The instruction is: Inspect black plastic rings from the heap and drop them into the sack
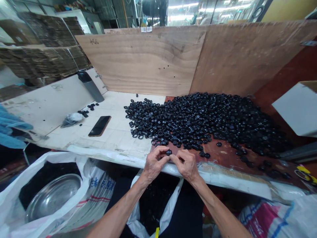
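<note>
Between the thumb and fingers of my left hand (156, 162) is a small black plastic fitting (168, 152), held just above the table's front edge. My right hand (185, 164) is closed beside it, its thumb and forefinger pinched together at the fitting's lower right; whether they grip part of it is hard to see. Just beyond both hands spreads a large heap of small black plastic parts (198, 115), ring-like nuts on the left and rounder caps on the right. Below my hands, an open white sack (170, 201) holds dark small pieces.
Left on the table lie a phone (99, 126), a grey bottle (91, 86) and a small plastic bag (72, 119). Wooden boards (143, 62) wall the back. A metal bowl (54, 195) sits in a sack at lower left. A white box (297, 109) and yellow-handled scissors (305, 172) are right.
</note>
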Demonstrator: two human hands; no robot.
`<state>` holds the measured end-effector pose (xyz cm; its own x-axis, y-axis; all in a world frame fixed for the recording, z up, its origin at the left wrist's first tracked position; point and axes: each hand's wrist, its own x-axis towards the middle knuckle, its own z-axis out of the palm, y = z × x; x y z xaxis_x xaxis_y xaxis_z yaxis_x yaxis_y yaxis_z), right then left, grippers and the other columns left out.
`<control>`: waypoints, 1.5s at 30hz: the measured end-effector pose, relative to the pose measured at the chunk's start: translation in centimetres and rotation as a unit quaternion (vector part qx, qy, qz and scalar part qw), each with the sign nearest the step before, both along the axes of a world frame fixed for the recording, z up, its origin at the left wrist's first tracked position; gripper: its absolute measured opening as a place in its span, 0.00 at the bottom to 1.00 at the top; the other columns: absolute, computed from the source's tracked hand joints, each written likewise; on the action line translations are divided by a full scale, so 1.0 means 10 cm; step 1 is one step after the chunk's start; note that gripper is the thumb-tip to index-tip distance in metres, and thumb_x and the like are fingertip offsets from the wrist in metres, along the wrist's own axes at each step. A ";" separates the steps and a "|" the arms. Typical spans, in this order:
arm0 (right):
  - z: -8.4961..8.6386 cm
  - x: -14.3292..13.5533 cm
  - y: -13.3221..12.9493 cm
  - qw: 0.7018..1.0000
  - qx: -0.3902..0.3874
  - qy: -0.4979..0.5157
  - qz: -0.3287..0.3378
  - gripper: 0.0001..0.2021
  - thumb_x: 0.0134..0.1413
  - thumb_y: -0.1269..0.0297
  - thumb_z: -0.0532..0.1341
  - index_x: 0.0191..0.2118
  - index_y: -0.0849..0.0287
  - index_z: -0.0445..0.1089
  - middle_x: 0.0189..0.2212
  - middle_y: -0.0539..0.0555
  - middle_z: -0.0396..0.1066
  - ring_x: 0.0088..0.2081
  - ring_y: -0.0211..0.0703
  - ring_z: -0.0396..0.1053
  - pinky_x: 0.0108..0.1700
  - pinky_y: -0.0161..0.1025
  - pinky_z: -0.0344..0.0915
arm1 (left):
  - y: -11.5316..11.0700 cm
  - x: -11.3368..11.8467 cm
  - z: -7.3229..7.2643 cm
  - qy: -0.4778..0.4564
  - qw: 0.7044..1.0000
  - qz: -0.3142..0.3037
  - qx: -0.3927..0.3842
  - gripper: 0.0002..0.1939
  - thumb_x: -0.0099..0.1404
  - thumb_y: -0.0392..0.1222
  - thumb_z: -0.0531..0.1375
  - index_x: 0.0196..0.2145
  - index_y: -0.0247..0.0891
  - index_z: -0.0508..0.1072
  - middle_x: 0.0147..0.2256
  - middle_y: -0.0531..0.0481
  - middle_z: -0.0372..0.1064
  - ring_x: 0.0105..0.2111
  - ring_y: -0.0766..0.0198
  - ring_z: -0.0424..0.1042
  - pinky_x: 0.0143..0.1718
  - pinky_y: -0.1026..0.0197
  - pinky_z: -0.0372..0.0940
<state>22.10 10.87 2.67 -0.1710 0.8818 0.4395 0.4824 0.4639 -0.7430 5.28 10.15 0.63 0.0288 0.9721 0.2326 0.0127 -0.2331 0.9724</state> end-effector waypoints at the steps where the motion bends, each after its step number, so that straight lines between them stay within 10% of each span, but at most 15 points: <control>1: 0.00 0.00 0.00 1.000 -0.001 0.010 0.001 0.12 0.58 0.62 0.62 0.25 0.57 0.68 0.19 0.48 0.63 0.23 0.38 0.61 0.31 0.36 0.62 | 0.00 0.00 -0.01 0.001 1.000 -0.003 0.000 0.13 0.61 0.40 0.65 0.44 0.37 0.74 0.46 0.46 0.71 0.42 0.61 0.75 0.45 0.59 0.73; 5: -0.04 -0.01 0.02 0.998 -0.017 0.050 0.039 0.06 0.59 0.66 0.59 0.41 0.59 0.72 0.30 0.52 0.71 0.30 0.40 0.68 0.34 0.35 0.66 | 0.00 -0.02 -0.04 0.013 1.000 -0.017 0.009 0.13 0.62 0.39 0.64 0.45 0.38 0.74 0.46 0.46 0.71 0.43 0.60 0.75 0.46 0.57 0.73; 15: -0.02 -0.18 -0.06 0.980 -0.192 0.060 -0.003 0.06 0.59 0.64 0.58 0.35 0.59 0.69 0.24 0.50 0.71 0.26 0.40 0.71 0.29 0.33 0.65 | -0.06 -0.04 -0.05 0.192 0.958 0.049 0.208 0.13 0.65 0.32 0.59 0.47 0.38 0.72 0.45 0.44 0.73 0.48 0.57 0.73 0.51 0.52 0.70; 19: 0.11 0.15 -0.25 0.984 -0.119 -0.059 -0.119 0.10 0.59 0.57 0.60 0.39 0.59 0.70 0.29 0.53 0.72 0.33 0.46 0.72 0.37 0.39 0.67 | -0.36 -0.18 0.12 0.235 0.958 -0.025 0.164 0.12 0.65 0.32 0.58 0.47 0.39 0.71 0.44 0.46 0.72 0.42 0.61 0.74 0.44 0.58 0.71; 23: 0.07 0.76 -0.24 0.926 -0.064 -0.223 -0.299 0.29 0.52 0.56 0.66 0.56 0.66 0.63 0.49 0.69 0.64 0.46 0.62 0.70 0.43 0.50 0.68 | -0.62 -0.32 0.32 0.326 0.933 -0.147 0.032 0.12 0.62 0.40 0.63 0.45 0.41 0.73 0.35 0.51 0.71 0.31 0.64 0.71 0.33 0.63 0.68; 32: -0.15 0.38 0.16 0.959 -0.040 -0.209 -0.186 0.13 0.58 0.70 0.58 0.49 0.63 0.65 0.41 0.60 0.62 0.38 0.51 0.69 0.41 0.45 0.69 | -0.20 -0.52 0.31 0.330 0.938 0.103 -0.011 0.07 0.63 0.43 0.61 0.37 0.39 0.73 0.31 0.53 0.68 0.29 0.64 0.70 0.35 0.60 0.67; 45: -0.11 0.21 0.00 0.993 -0.009 -0.082 -0.089 0.04 0.54 0.68 0.60 0.37 0.59 0.66 0.33 0.51 0.65 0.26 0.37 0.65 0.32 0.36 0.66 | 0.19 -0.39 0.00 0.397 0.911 0.102 0.043 0.09 0.61 0.37 0.60 0.41 0.40 0.72 0.40 0.49 0.72 0.36 0.60 0.73 0.43 0.57 0.68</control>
<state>24.24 10.84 1.52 -0.0808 0.9116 0.4030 0.6706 0.3488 -0.6547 1.41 12.10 0.58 0.0418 0.9551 0.2932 0.7558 -0.2222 0.6160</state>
